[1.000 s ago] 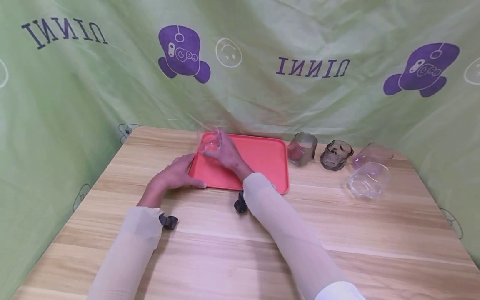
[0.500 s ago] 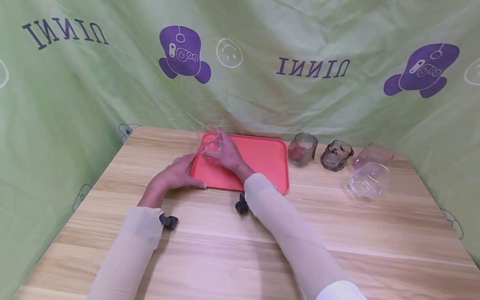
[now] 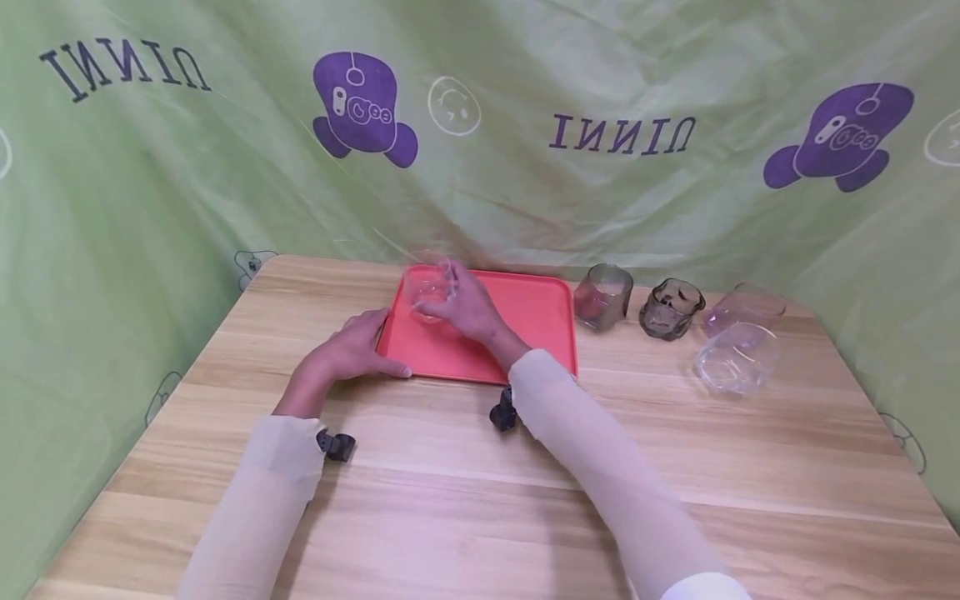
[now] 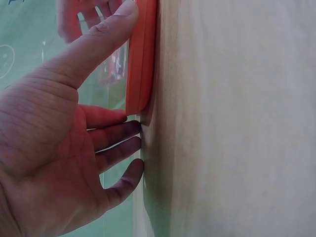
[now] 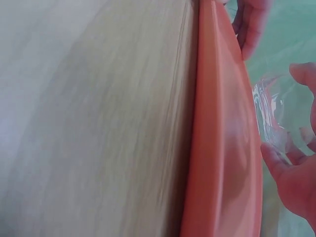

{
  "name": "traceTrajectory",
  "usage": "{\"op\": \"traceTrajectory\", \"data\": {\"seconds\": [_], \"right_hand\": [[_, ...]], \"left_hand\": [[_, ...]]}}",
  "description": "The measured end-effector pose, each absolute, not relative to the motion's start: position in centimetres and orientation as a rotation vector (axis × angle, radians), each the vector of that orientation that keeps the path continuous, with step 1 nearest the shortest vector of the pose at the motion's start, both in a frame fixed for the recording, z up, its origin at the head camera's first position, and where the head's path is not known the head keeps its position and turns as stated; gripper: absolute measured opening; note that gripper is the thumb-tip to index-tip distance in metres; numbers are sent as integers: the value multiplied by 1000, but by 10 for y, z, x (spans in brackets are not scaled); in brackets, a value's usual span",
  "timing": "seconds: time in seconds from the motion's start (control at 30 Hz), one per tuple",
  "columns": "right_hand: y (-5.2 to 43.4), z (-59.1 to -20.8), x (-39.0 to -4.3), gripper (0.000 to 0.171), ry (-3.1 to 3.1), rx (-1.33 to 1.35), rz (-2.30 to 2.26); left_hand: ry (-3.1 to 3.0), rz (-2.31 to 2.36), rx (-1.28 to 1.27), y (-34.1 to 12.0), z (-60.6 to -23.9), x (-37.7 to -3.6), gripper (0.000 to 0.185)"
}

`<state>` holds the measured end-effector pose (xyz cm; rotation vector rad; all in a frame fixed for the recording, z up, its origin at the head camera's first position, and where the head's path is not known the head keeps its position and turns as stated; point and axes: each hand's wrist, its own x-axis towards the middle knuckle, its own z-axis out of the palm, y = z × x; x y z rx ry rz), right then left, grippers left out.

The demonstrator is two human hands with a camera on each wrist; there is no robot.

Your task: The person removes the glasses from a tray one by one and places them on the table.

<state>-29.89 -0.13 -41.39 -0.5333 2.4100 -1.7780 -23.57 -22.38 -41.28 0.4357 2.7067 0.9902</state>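
My right hand [image 3: 472, 310] grips a clear drinking glass [image 3: 424, 285] over the back left part of a red tray [image 3: 528, 312]. In the right wrist view the glass [image 5: 274, 101] lies between the thumb and fingers, above the tray's rim. My left hand [image 3: 351, 350] rests at the tray's front left corner with straight fingers. Its thumb touches the rim, and the other fingertips reach down beside the tray to the table in the left wrist view. Whether the glass touches the tray floor cannot be told.
Right of the tray stand a grey glass [image 3: 602, 297], a dark wavy glass [image 3: 671, 309], a pinkish glass [image 3: 750, 307] and a clear glass [image 3: 737, 360]. They are on a wooden table [image 3: 450, 492]. A green curtain [image 3: 495, 192] hangs behind the table.
Over the last half second my right hand has moved a little to the right, carrying the clear glass. The left hand and the tray have stayed in place.
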Motion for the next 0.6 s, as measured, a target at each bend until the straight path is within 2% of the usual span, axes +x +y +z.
{"op": "traceTrajectory", "data": {"seconds": [0.23,0.6], "right_hand": [[22,-404,-286,78,2364,-487,-1774],[79,-387,-259,80,2555,-486,-1678]], "left_hand": [[2710,956,415,-222,-413,-234,110],[2716,962,396,-221,-413,-236,108]]}}
